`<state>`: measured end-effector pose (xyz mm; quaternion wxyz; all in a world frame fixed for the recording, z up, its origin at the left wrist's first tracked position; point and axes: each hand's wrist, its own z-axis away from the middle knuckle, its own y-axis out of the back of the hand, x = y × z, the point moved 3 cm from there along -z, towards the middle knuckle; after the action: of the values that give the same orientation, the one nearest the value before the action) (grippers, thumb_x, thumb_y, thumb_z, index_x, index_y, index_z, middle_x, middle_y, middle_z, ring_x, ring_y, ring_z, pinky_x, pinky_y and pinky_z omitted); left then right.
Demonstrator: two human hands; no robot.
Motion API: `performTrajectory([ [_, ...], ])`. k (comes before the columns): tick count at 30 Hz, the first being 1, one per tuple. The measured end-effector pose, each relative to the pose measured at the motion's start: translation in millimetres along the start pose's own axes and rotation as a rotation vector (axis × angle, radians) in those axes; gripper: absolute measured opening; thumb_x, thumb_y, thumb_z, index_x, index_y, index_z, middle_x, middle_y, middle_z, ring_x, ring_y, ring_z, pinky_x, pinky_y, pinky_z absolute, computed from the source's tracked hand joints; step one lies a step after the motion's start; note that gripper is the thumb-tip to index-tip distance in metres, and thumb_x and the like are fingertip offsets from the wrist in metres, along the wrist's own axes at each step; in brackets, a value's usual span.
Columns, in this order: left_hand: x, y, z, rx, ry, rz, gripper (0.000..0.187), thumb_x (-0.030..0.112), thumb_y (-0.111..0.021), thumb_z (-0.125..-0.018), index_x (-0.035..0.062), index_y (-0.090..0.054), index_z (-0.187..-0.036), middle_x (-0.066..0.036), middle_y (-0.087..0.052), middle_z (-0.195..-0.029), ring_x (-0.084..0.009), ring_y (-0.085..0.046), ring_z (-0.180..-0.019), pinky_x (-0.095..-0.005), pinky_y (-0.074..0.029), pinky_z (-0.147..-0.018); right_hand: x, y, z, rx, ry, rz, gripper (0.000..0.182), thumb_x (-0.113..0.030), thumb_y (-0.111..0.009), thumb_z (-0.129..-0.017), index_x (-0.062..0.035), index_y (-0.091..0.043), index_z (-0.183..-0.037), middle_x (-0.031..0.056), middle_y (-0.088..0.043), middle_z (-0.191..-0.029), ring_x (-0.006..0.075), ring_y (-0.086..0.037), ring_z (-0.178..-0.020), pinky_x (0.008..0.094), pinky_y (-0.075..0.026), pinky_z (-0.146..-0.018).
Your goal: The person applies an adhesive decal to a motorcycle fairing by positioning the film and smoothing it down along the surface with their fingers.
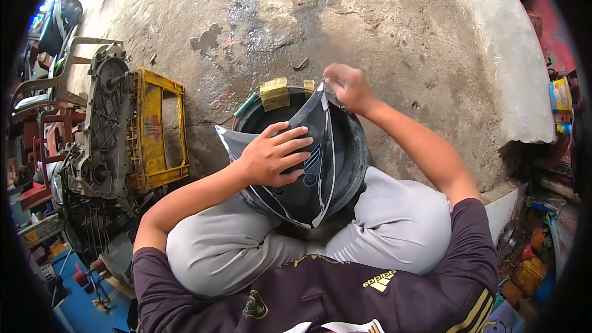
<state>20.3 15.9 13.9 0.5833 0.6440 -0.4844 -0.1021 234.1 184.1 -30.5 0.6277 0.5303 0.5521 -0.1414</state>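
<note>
A dark grey motorcycle body panel (317,142), pointed at its corners, rests tilted over a round black basin (354,166) between my knees. White bare patches run along its edges, and a blue-and-white striped mark shows on its face. My left hand (277,155) lies on the panel with its fingers spread. At the panel's far tip is my right hand (349,88), fingers curled inward and slightly blurred; whatever they may pinch cannot be made out. The basin's inside is mostly hidden by the panel.
A yellowish worn sheet (274,94) hangs over the basin's far rim, beside a teal stick (246,105). To the left stand a yellow plastic crate (161,129) and a metal engine casing (106,123). Wet patches mark the concrete floor (394,31). A concrete ledge (512,68) rises at right.
</note>
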Motion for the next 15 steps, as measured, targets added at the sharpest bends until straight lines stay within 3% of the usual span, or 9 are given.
performTrajectory([
  [4, -1.4, -3.0, 0.6, -0.001, 0.000, -0.003, 0.039, 0.030, -0.084, -0.082, 0.0166, -0.074, -0.118, -0.006, -0.069, -0.142, -0.0285, -0.060, -0.143, -0.0532, -0.040, -0.120, -21.3, -0.8, 12.9, 0.010, -0.016, 0.035, 0.011, -0.002, -0.070, -0.095, -0.0044, -0.071, -0.105, 0.0183, -0.072, -0.097, 0.0392, -0.071, -0.090, 0.0452, -0.057, -0.082],
  [6, -0.8, -3.0, 0.9, 0.015, -0.001, 0.006, 0.039, 0.030, -0.084, -0.083, 0.0164, -0.074, -0.117, -0.006, -0.069, -0.143, -0.0286, -0.059, -0.144, -0.0532, -0.040, -0.120, -23.6, -9.9, 18.9, -0.012, 0.265, 0.041, 0.011, -0.003, -0.069, -0.095, -0.0060, -0.071, -0.106, 0.0178, -0.071, -0.095, 0.0398, -0.070, -0.091, 0.0462, -0.057, -0.082],
  [7, -0.3, -2.2, 1.1, 0.014, -0.005, 0.009, 0.038, 0.030, -0.084, -0.083, 0.0164, -0.074, -0.117, -0.006, -0.069, -0.143, -0.0286, -0.059, -0.144, -0.0532, -0.040, -0.120, -20.8, -8.0, 14.2, 0.001, 0.289, 0.042, 0.011, -0.002, -0.069, -0.094, -0.0052, -0.071, -0.105, 0.0176, -0.070, -0.094, 0.0408, -0.069, -0.092, 0.0470, -0.056, -0.083],
  [8, -0.5, -1.3, 1.5, 0.014, -0.008, 0.011, 0.038, 0.030, -0.084, -0.083, 0.0165, -0.074, -0.117, -0.006, -0.069, -0.143, -0.0287, -0.059, -0.144, -0.0532, -0.040, -0.120, -16.6, -4.9, 8.5, -0.005, 0.294, 0.037, 0.011, -0.002, -0.069, -0.094, -0.0052, -0.071, -0.105, 0.0176, -0.070, -0.094, 0.0408, -0.069, -0.092, 0.0470, -0.056, -0.083],
  [10, -0.4, -0.9, 1.5, 0.004, 0.006, 0.004, 0.038, 0.030, -0.084, -0.083, 0.0165, -0.074, -0.117, -0.006, -0.069, -0.143, -0.0288, -0.059, -0.144, -0.0532, -0.040, -0.120, -6.3, 1.4, -0.5, -0.002, 0.079, 0.084, 0.012, -0.001, -0.071, -0.093, -0.0036, -0.070, -0.104, 0.0183, -0.070, -0.096, 0.0411, -0.069, -0.092, 0.0472, -0.057, -0.084],
  [12, 0.3, -1.1, 2.0, -0.008, 0.005, 0.008, 0.038, 0.030, -0.084, -0.083, 0.0166, -0.074, -0.117, -0.006, -0.069, -0.143, -0.0288, -0.059, -0.144, -0.0532, -0.040, -0.120, -10.3, 0.8, 5.3, -0.015, 0.069, 0.087, 0.014, -0.001, -0.072, -0.092, -0.0033, -0.071, -0.105, 0.0190, -0.071, -0.099, 0.0410, -0.070, -0.092, 0.0473, -0.057, -0.084],
  [14, 0.1, -1.1, 0.5, 0.017, -0.002, 0.007, 0.034, 0.030, -0.083, -0.085, 0.0144, -0.074, -0.114, -0.007, -0.069, -0.140, -0.0281, -0.059, -0.142, -0.0544, -0.040, -0.119, -31.4, -5.7, 19.8, -0.061, 0.186, 0.047, 0.011, 0.000, -0.071, -0.096, -0.0016, -0.071, -0.106, 0.0189, -0.072, -0.099, 0.0384, -0.072, -0.092, 0.0438, -0.058, -0.081],
  [15, -0.1, -1.3, 1.2, 0.019, -0.003, 0.011, 0.034, 0.031, -0.083, -0.085, 0.0144, -0.074, -0.114, -0.007, -0.069, -0.140, -0.0281, -0.059, -0.143, -0.0544, -0.041, -0.119, -40.6, -8.8, 25.9, -0.090, 0.187, -0.019, 0.015, 0.001, -0.072, -0.091, -0.0024, -0.071, -0.105, 0.0180, -0.072, -0.099, 0.0399, -0.070, -0.095, 0.0470, -0.057, -0.086],
])
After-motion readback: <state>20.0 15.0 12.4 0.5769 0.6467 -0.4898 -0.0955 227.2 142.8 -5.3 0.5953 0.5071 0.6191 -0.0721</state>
